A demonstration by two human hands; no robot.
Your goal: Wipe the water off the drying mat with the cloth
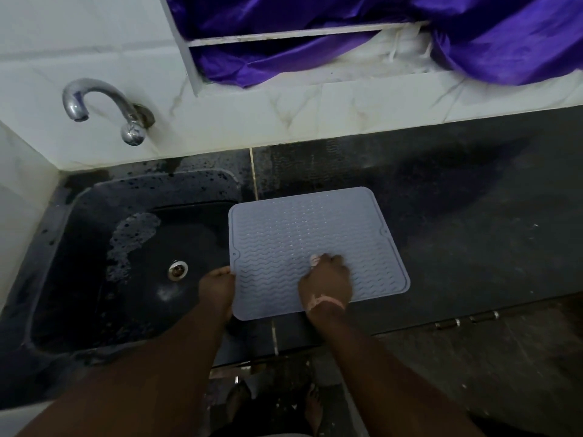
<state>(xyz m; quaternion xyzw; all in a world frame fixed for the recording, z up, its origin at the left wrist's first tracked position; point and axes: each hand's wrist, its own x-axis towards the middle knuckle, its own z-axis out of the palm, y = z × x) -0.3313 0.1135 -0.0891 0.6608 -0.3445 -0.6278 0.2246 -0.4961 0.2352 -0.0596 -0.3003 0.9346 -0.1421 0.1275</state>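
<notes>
A pale grey ribbed drying mat [303, 228] lies flat on the dark counter, right of the sink, its left edge reaching over the sink rim. My left hand [217, 287] grips the mat's near left edge. My right hand [326, 280] presses on the mat's near middle, closed over a small pale pink cloth [314, 259]; only a corner of the cloth shows past my fingers. Small water drops glint on the mat's far half.
A black sink [104, 247] with foam and a metal drain [178, 269] sits on the left, a chrome tap [91, 102] above it. The dark wet counter [473, 231] stretches right. White tiled wall and purple fabric [347, 23] are behind. Bare feet stand on the floor below.
</notes>
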